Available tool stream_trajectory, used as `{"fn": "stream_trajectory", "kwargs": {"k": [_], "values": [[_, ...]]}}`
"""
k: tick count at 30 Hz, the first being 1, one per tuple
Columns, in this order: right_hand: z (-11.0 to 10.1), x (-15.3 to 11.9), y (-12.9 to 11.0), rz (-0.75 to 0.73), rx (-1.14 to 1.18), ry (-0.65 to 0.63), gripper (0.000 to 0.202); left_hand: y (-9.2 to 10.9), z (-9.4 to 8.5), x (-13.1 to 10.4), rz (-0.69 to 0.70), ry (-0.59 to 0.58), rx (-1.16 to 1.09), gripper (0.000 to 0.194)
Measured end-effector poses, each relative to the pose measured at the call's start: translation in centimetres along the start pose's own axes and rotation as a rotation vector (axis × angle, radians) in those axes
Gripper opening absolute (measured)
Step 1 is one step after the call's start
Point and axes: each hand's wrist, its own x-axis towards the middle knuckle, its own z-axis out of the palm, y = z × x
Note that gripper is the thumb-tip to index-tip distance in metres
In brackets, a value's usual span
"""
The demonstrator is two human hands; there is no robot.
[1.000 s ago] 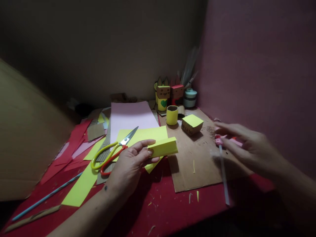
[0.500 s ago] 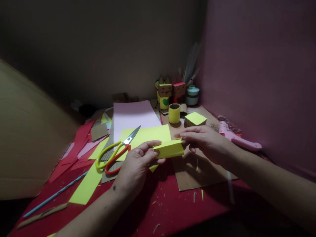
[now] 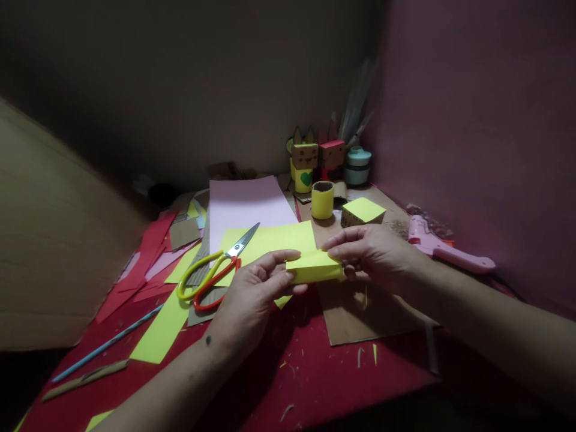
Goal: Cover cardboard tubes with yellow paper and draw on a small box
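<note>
A small folded piece of yellow paper (image 3: 314,268) is held up above the table, its crease running lengthwise. My left hand (image 3: 258,288) pinches its left end between thumb and fingers. At the right end my right hand (image 3: 371,252) grips it, with thumb and forefinger on the top edge. Just left of my left hand lie scissors (image 3: 234,248) with one yellow and one red handle, blades apart, on a yellow sheet (image 3: 270,234). Beyond my right hand sits a box (image 3: 363,211) with a yellow top and brown sides.
Behind stand a yellow tube (image 3: 323,201), two small cardboard figures with faces (image 3: 305,165) and a teal lidded pot (image 3: 357,166). A pink glue gun (image 3: 450,249) lies at the right. Red paper scraps (image 3: 144,258), a blue stick (image 3: 108,343) and a pink sheet (image 3: 247,201) lie leftward.
My right hand has moved onto the top of the folded yellow paper's right end, and the paper has tilted slightly. The whole view has shifted a little.
</note>
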Motion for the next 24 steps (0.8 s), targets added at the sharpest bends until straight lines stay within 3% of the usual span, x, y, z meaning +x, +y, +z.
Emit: {"fn": "stream_trajectory", "kwargs": {"k": [14, 20, 24], "values": [[0.19, 0.07, -0.10, -0.054, -0.009, 0.037, 0.014, 0.44, -0.43, 0.11, 0.051, -0.046, -0.010, 0.019], [0.66, -0.19, 0.33, -0.154, -0.043, -0.003, 0.011, 0.15, 0.06, 0.35, 0.066, 0.093, 0.114, 0.017], [0.89, -0.28, 0.45, -0.200, -0.036, -0.040, 0.009, -0.35, 0.37, 0.29, 0.083, 0.158, 0.041, 0.015]]}}
